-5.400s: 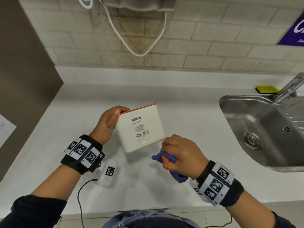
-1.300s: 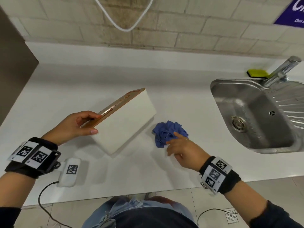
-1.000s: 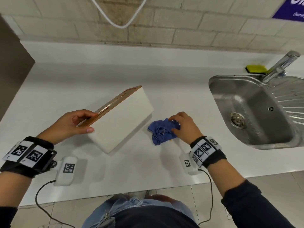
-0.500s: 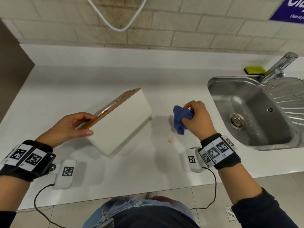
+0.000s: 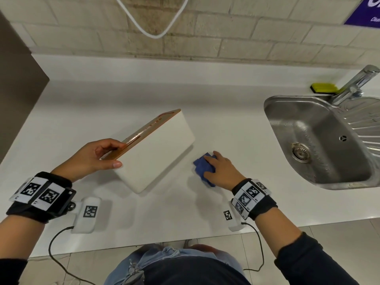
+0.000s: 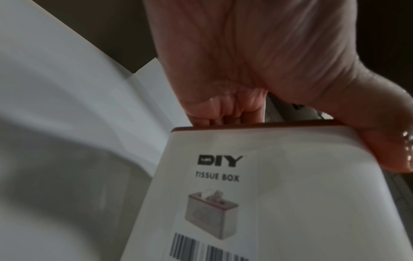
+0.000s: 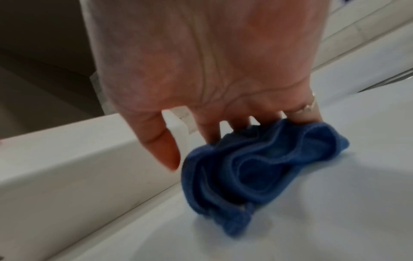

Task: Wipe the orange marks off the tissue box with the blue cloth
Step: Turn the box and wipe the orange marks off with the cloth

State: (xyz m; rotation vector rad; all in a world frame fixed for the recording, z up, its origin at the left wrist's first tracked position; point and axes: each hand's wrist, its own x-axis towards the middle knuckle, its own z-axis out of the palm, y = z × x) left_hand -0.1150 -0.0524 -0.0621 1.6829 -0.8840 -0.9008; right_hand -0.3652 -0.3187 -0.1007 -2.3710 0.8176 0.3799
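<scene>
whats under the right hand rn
The crumpled blue cloth lies under the right hand, whose fingers press it flat onto the white counter. Whether any orange mark sits beneath the cloth cannot be seen; it is covered.

Bare white countertop [image 5: 226, 103] lies at twelve o'clock; steel sink basin [image 5: 320, 140] blocks at three o'clock.

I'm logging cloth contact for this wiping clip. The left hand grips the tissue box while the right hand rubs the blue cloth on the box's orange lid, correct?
Not quite. The left hand does grip the tissue box, but the right hand presses the blue cloth on the white counter beside the box, not on its lid. The head view shows this.
</scene>
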